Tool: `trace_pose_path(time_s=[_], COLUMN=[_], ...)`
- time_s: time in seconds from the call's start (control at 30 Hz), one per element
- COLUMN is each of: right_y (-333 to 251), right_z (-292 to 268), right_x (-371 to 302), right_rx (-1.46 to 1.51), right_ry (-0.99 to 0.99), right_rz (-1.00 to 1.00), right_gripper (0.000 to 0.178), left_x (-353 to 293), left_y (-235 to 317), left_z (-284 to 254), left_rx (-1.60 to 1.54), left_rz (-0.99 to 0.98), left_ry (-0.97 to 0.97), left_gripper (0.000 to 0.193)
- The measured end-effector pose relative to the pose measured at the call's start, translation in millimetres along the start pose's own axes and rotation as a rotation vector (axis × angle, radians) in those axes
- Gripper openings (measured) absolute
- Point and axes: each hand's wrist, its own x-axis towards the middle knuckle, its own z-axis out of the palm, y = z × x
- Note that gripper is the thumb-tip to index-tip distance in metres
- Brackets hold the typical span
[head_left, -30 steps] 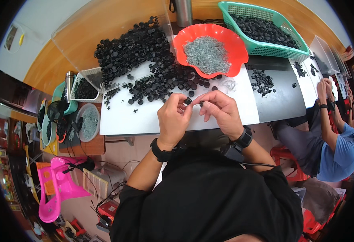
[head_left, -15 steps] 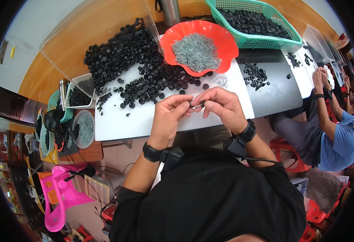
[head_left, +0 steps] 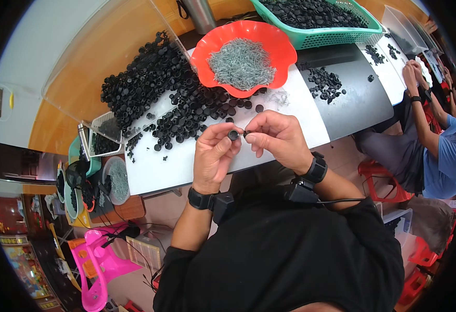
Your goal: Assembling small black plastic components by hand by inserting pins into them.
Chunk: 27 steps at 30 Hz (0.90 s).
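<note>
Over the table's front edge, my left hand (head_left: 213,156) pinches a small round black cap (head_left: 233,135), its hollow side showing. Close beside it my right hand (head_left: 280,138) is closed, thumb and forefinger on a tiny dark part (head_left: 246,133) too small to name. The fingertips of both hands nearly meet. Beyond them a large heap of black caps (head_left: 150,86) spills from a clear plastic bin (head_left: 64,86) onto the white tabletop (head_left: 157,171). A red scalloped bowl (head_left: 287,60) behind my hands holds many thin, clear-grey pieces (head_left: 243,62).
A green basket (head_left: 337,37) of black parts stands at the back right, near a steel flask (head_left: 199,15). More black parts (head_left: 325,85) lie on a dark mat (head_left: 360,99). Another person in a blue shirt (head_left: 441,161) works at right. A pink stool (head_left: 116,260) is lower left.
The view has shifted and turned slightly. My left hand has tilted the round cap so that its hollow side shows; my right fingertips stay close to it.
</note>
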Motion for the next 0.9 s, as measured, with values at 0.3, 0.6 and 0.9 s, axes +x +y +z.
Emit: trace_pose_path(time_s=[0.3,0.6,0.9], right_y=[1,-1,4], right_z=[2,4,3], right_x=[-1,-1,-4], right_rx=[0.015,-0.063,0.012], right_ry=[0.004,0.025,0.041], right_rz=[0.018,0.064,0.086], right_gripper=[0.010,0.011,0.008], left_x=[0,-1,-2], left_y=[-3,-5,-8], left_z=[-1,2,4], left_rx=[0.070,0.156,0.258], left_rz=[0.043,0.081,0.143], left_ry=[0.031,0.052,0.049], left_gripper=[0.024,0.024,0.024])
